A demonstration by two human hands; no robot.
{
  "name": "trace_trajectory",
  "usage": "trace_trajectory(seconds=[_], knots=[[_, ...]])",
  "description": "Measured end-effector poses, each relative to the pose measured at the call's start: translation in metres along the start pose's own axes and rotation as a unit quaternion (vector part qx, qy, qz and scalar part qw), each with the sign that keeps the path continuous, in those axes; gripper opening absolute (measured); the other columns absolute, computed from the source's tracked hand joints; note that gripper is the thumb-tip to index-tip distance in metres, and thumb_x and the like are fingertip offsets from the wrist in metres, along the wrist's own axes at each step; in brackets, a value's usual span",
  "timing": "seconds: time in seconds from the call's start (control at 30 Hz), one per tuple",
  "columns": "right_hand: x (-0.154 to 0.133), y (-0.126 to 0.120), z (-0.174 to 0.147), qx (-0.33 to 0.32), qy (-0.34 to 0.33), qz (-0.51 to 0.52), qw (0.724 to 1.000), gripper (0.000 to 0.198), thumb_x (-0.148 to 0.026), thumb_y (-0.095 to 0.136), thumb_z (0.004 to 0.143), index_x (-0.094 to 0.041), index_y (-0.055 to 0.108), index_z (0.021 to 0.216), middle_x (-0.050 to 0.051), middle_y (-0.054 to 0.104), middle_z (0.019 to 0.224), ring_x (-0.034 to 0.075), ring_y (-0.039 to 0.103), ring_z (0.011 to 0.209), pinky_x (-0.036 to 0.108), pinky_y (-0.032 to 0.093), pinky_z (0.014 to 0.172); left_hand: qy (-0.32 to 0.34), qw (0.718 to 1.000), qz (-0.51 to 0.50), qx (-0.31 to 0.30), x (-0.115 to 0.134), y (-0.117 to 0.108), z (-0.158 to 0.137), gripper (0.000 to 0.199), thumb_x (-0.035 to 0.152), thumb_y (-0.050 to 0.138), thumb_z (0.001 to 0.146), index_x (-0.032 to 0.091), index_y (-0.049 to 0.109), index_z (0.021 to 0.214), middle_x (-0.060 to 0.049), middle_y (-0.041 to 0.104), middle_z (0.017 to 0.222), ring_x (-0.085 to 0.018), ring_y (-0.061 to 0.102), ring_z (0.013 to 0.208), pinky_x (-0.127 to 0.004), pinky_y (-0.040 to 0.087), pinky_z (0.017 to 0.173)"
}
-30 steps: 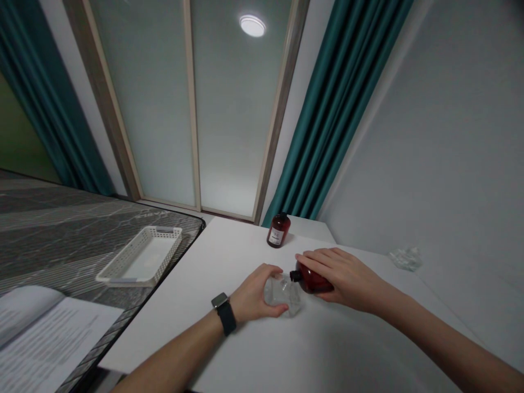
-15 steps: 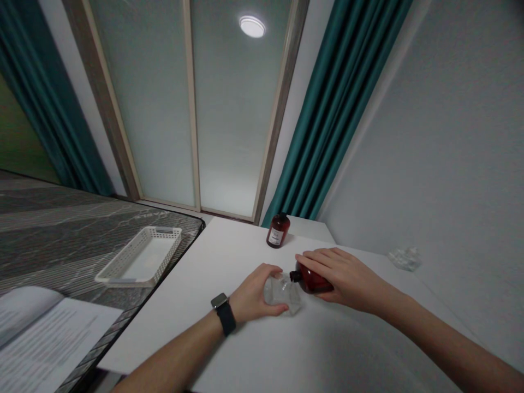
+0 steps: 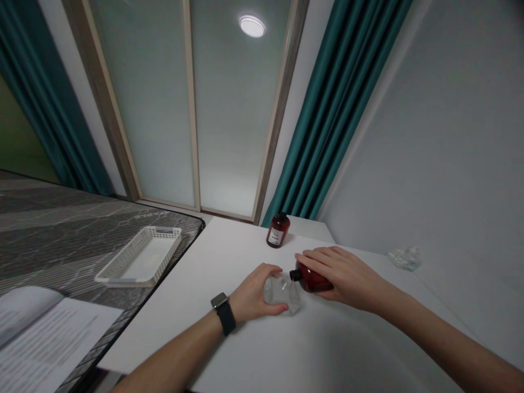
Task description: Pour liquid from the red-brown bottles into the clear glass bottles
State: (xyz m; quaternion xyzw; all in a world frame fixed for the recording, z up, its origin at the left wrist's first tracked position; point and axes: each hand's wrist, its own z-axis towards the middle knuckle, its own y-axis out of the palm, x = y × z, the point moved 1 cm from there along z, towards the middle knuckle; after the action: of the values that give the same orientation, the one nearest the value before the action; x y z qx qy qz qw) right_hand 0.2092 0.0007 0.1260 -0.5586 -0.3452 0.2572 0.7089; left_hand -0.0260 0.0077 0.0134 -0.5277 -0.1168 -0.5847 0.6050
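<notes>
My left hand (image 3: pixel 254 295), with a dark-strapped watch on its wrist, is wrapped round a clear glass container (image 3: pixel 285 292) on the white table (image 3: pixel 196 289). My right hand (image 3: pixel 338 273) grips a reddish-brown bottle (image 3: pixel 314 279) from above. That bottle is tipped on its side, its black neck pointing left at the container's upper edge. Whether liquid runs from it I cannot tell. Behind the hands a second reddish-brown bottle (image 3: pixel 278 231) stands upright, with a white label and a black top.
A white perforated basket (image 3: pixel 123 283) rests on a dark striped surface (image 3: pixel 77 215) left of the table. Closer in lies an open book (image 3: pixel 61 344). Crumpled clear plastic (image 3: pixel 404 258) sits by the right wall. Behind are frosted sliding doors (image 3: pixel 237 120) and a teal curtain (image 3: pixel 327 114).
</notes>
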Motion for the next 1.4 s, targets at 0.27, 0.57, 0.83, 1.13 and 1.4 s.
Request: trace_trajectory(seconds=[0.27, 0.57, 0.83, 1.13, 1.4], knots=[[0.0009, 0.0004, -0.0009, -0.007, 0.001, -0.009, 1.000, 0.077, -0.027, 0.077, 0.077, -0.025, 0.040, 0.145, 0.010, 0.064, 0.131, 0.030, 0.060, 0.113, 0.047, 0.049, 0.092, -0.001, 1.000, 0.008, -0.005, 0.0000, -0.0008, 0.0001, 0.062, 0.025, 0.083, 0.065, 0.019, 0.052, 0.119, -0.010, 0.062, 0.118, -0.028, 0.060, 0.107, -0.043, 0.050, 0.095], [0.0004, 0.0001, -0.0001, -0.006, 0.001, -0.018, 1.000, 0.074, -0.027, 0.078, 0.076, -0.024, 0.044, 0.142, 0.011, 0.065, 0.129, 0.030, 0.061, 0.112, 0.045, 0.049, 0.090, 0.001, 1.000, 0.010, -0.008, -0.0003, 0.0001, 0.0006, 0.063, 0.024, 0.084, 0.065, 0.017, 0.052, 0.119, -0.009, 0.062, 0.117, -0.027, 0.060, 0.107, -0.042, 0.049, 0.095], [0.0020, 0.0001, -0.0008, -0.004, 0.001, -0.018, 1.000, 0.074, -0.027, 0.077, 0.077, -0.025, 0.043, 0.143, 0.010, 0.065, 0.128, 0.029, 0.061, 0.111, 0.044, 0.048, 0.090, 0.008, 1.000, 0.011, -0.013, -0.0030, 0.0004, 0.0006, 0.064, 0.027, 0.084, 0.066, 0.018, 0.051, 0.120, -0.010, 0.061, 0.117, -0.027, 0.060, 0.106, -0.042, 0.049, 0.094], [0.0020, -0.0006, -0.0009, -0.011, -0.002, -0.022, 1.000, 0.075, -0.025, 0.077, 0.076, -0.023, 0.043, 0.143, 0.011, 0.065, 0.129, 0.029, 0.061, 0.112, 0.044, 0.048, 0.090, 0.002, 1.000, 0.011, -0.010, -0.0017, -0.0001, 0.0005, 0.064, 0.026, 0.084, 0.065, 0.017, 0.052, 0.119, -0.011, 0.062, 0.118, -0.028, 0.060, 0.107, -0.042, 0.049, 0.094], [0.0025, -0.0008, -0.0015, -0.007, -0.002, -0.028, 1.000, 0.073, -0.028, 0.076, 0.078, -0.024, 0.043, 0.143, 0.010, 0.065, 0.129, 0.029, 0.061, 0.113, 0.044, 0.048, 0.091, 0.006, 1.000, 0.010, -0.009, -0.0028, 0.0004, 0.0002, 0.064, 0.028, 0.084, 0.065, 0.018, 0.052, 0.120, -0.011, 0.062, 0.119, -0.028, 0.060, 0.108, -0.044, 0.049, 0.095]])
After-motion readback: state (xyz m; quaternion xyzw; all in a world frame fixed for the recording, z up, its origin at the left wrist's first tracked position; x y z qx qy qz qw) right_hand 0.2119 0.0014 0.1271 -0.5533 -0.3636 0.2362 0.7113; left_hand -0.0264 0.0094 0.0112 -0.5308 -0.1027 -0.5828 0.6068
